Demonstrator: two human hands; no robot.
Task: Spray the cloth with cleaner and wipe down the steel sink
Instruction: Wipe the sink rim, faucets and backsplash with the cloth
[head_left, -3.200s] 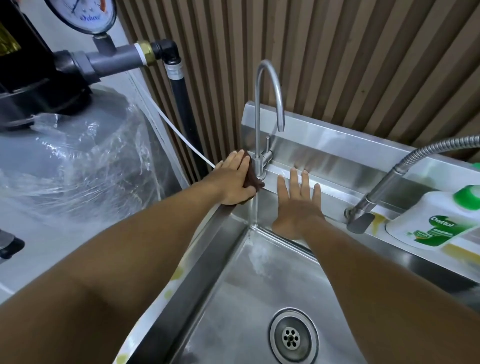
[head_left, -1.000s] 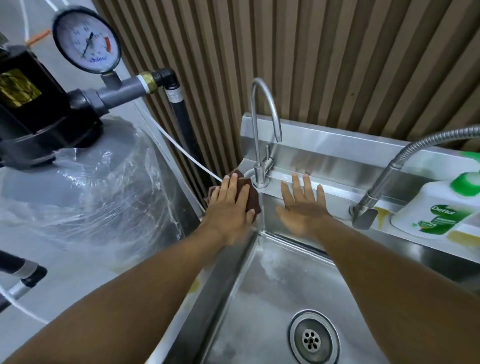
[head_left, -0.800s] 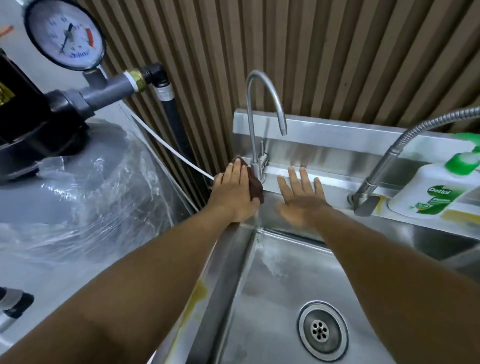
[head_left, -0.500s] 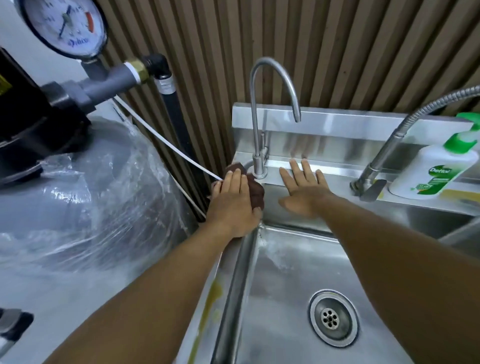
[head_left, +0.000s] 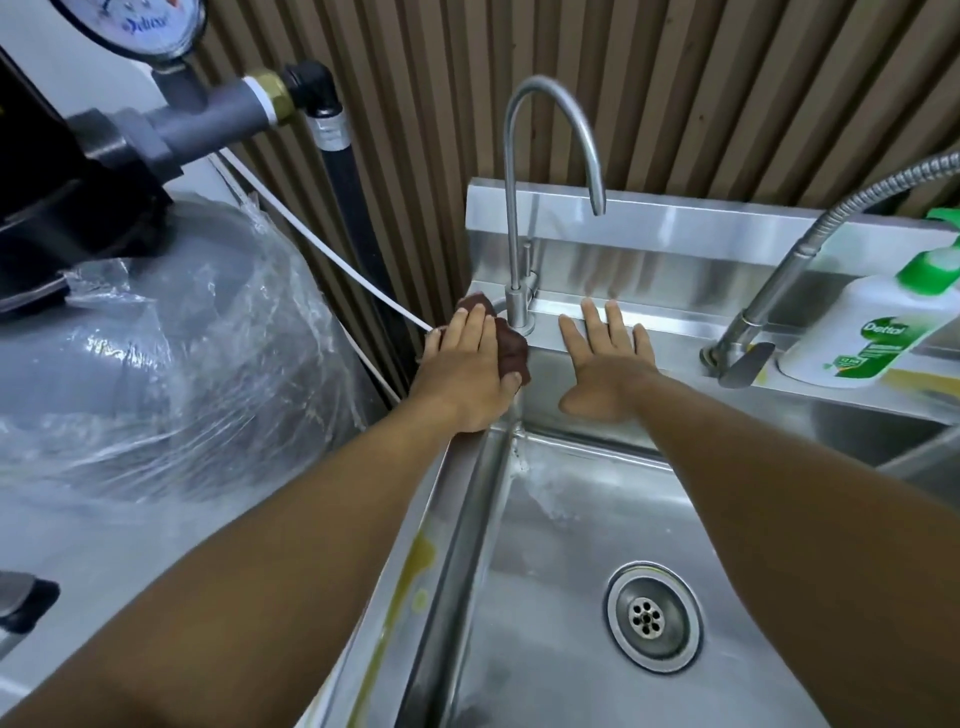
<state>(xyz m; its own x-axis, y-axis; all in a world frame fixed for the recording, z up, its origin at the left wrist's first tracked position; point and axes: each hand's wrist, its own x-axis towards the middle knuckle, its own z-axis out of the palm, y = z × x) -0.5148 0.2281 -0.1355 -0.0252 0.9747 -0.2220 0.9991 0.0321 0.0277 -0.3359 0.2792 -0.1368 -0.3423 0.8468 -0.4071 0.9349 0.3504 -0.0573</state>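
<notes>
A steel sink (head_left: 566, 525) fills the lower right, with a round drain (head_left: 653, 616) in its basin. My left hand (head_left: 462, 371) presses a dark brown cloth (head_left: 511, 349) flat onto the sink's back left corner, at the foot of the gooseneck tap (head_left: 519, 208). Most of the cloth is hidden under my fingers. My right hand (head_left: 605, 364) lies flat and open on the back ledge, just right of the tap, holding nothing.
A white and green Dettol pump bottle (head_left: 872, 322) stands on the ledge at the right, beside a flexible metal hose tap (head_left: 769, 301). A plastic-wrapped grey tank (head_left: 156, 353) with a pressure gauge (head_left: 150, 21) and pipes stands left of the sink. Ribbed wall panels rise behind.
My left hand keeps rubbing the cloth back and forth around the tap's foot at the sink corner. My right hand stays planted on the ledge. The camera has drifted slightly.
</notes>
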